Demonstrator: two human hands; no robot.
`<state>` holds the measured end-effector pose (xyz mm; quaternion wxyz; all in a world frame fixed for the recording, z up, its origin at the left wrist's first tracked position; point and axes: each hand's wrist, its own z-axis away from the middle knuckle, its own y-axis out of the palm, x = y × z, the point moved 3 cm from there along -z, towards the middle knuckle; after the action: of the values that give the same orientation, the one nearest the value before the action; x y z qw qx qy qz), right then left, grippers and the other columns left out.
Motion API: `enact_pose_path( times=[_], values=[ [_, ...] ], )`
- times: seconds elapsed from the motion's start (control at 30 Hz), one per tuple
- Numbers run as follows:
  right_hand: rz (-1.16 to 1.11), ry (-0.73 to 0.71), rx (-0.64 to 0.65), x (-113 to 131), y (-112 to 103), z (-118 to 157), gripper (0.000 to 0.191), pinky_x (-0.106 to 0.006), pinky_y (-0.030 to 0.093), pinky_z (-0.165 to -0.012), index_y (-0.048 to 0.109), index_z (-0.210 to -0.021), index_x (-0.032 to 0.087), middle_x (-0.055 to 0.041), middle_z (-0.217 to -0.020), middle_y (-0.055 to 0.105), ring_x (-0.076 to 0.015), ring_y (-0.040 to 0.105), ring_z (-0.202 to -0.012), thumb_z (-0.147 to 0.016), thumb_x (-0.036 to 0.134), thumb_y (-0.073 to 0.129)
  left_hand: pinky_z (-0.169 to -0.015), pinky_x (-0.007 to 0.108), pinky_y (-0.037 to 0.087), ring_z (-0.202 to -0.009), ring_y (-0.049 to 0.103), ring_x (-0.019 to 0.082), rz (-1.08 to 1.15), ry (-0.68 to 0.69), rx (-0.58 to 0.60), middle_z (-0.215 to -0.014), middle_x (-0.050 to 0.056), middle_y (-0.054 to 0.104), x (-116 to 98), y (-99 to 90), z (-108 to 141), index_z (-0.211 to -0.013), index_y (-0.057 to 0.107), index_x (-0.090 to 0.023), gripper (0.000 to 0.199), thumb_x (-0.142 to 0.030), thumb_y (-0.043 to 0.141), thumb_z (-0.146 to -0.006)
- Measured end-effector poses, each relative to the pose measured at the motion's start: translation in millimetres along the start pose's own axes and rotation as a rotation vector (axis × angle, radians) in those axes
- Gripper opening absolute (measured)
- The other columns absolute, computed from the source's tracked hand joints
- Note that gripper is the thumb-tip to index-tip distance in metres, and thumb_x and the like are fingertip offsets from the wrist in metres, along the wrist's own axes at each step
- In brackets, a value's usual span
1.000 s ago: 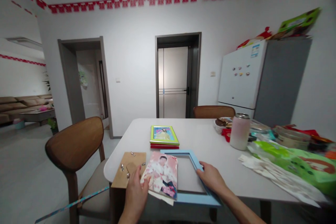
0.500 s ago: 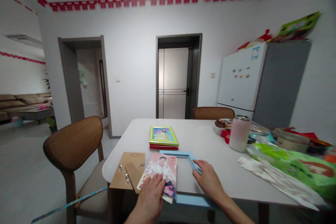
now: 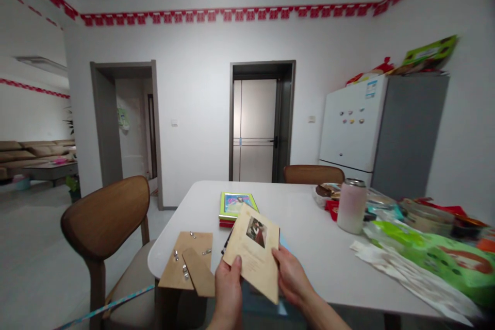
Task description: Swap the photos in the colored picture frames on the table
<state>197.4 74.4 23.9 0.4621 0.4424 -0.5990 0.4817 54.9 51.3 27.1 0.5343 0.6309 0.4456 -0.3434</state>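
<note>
Glossy white tabletop (image 3: 309,247) spreads across the lower part of my feed. I have the left hand (image 3: 229,281) and right hand (image 3: 293,276) both gripping a cream paper sheet with a small printed picture (image 3: 253,255), tilted above the near edge. Squeezing unevenly could crease it, I judge; loosening either side could let it slip past that edge. A light-blue piece (image 3: 284,243) is mostly hidden behind it. Left of the hands, a narrow brown board strip (image 3: 199,273) overlaps a brown flat panel (image 3: 170,273) with silvery metal clips (image 3: 185,272); a brushing wrist might knock the strip off.
</note>
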Motion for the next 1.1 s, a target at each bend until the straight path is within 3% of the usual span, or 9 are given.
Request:
enact_pose_path(
  times=[0.1, 0.2, 0.37, 0.5, 0.63, 0.8, 0.97, 1.1],
  values=[
    [-0.030, 0.135, -0.011, 2, -32, -10, 0.039, -0.030, 0.048, -0.055, 0.055, -0.100, 0.012, -0.0090, -0.066, 0.066, -0.0200, 0.062, -0.060, -0.070, 0.021, 0.033, -0.088, 0.026, 0.039, -0.107, 0.047, 0.019, -0.233, -0.003, 0.015, -0.119, 0.015, 0.049, 0, -7.9, -1, -0.115, 0.042, -0.008, 0.043, -0.021, 0.047, -0.074],
    [-0.012, 0.225, 0.058, -5, -50, -16, 0.043, -0.029, 0.048, -0.055, 0.055, -0.099, 0.009, -0.0097, -0.064, 0.066, -0.0196, 0.062, -0.058, -0.065, 0.014, 0.031, -0.094, 0.029, 0.033, -0.111, 0.043, 0.019, -0.587, 0.028, 0.126, -0.120, 0.014, 0.047, 4, -13.4, 3, -0.115, 0.043, -0.007, 0.049, -0.015, 0.050, -0.067],
    [0.510, 0.082, 0.018, -11, -45, -26, 0.042, -0.022, 0.045, -0.055, 0.060, -0.089, 0.008, -0.0111, -0.075, 0.067, -0.0161, 0.062, -0.064, -0.068, 0.015, 0.025, -0.100, 0.033, 0.025, -0.117, 0.035, 0.023, -1.016, 0.087, 0.394, -0.126, 0.016, 0.039, 17, -5.6, 17, -0.113, 0.046, -0.006, 0.055, -0.015, 0.056, -0.059],
    [0.706, 0.045, -0.058, -9, -41, -33, 0.034, -0.023, 0.042, -0.061, 0.063, -0.083, 0.010, -0.0139, -0.082, 0.066, -0.0186, 0.061, -0.074, -0.068, 0.019, 0.034, -0.100, 0.034, 0.026, -0.119, 0.032, 0.024, -1.093, 0.115, 0.456, -0.128, 0.016, 0.037, 16, -5.2, 20, -0.110, 0.049, -0.008, 0.052, -0.019, 0.058, -0.060],
    [0.900, 0.029, -0.134, -9, -41, -29, 0.034, -0.032, 0.040, -0.068, 0.063, -0.082, 0.009, -0.0190, -0.087, 0.062, -0.0251, 0.058, -0.080, -0.069, 0.029, 0.039, -0.099, 0.035, 0.027, -0.118, 0.034, 0.022, -1.091, 0.145, 0.468, -0.127, 0.014, 0.039, 14, -9.7, 19, -0.106, 0.050, -0.013, 0.047, -0.019, 0.059, -0.060],
    [1.274, -0.118, -0.228, -10, -35, -16, 0.038, -0.037, 0.039, -0.068, 0.060, -0.091, 0.013, -0.0154, -0.093, 0.055, -0.0268, 0.052, -0.087, -0.075, 0.036, 0.034, -0.100, 0.036, 0.025, -0.120, 0.031, 0.023, -1.137, 0.156, 0.515, -0.126, 0.013, 0.040, 8, -6.8, 21, -0.107, 0.049, -0.014, 0.045, -0.020, 0.057, -0.064],
    [1.261, -0.075, -0.213, -13, -37, -17, 0.038, -0.037, 0.038, -0.068, 0.056, -0.100, 0.020, -0.0118, -0.095, 0.053, -0.0249, 0.049, -0.088, -0.077, 0.040, 0.033, -0.102, 0.033, 0.020, -0.117, 0.035, 0.022, -1.212, 0.232, 0.608, -0.113, 0.007, 0.053, 1, 0.3, 24, -0.092, 0.056, -0.017, 0.025, -0.023, 0.055, -0.068],
    [1.189, -0.061, -0.171, -17, -44, -20, 0.037, -0.036, 0.038, -0.070, 0.060, -0.095, 0.021, -0.0117, -0.102, 0.053, -0.0250, 0.047, -0.094, -0.078, 0.038, 0.031, -0.102, 0.032, 0.020, -0.123, 0.023, 0.023, -1.260, 0.179, 0.637, -0.128, 0.010, 0.038, 10, -3.6, 21, -0.098, 0.052, -0.015, 0.040, -0.020, 0.062, -0.060]
  ],
)
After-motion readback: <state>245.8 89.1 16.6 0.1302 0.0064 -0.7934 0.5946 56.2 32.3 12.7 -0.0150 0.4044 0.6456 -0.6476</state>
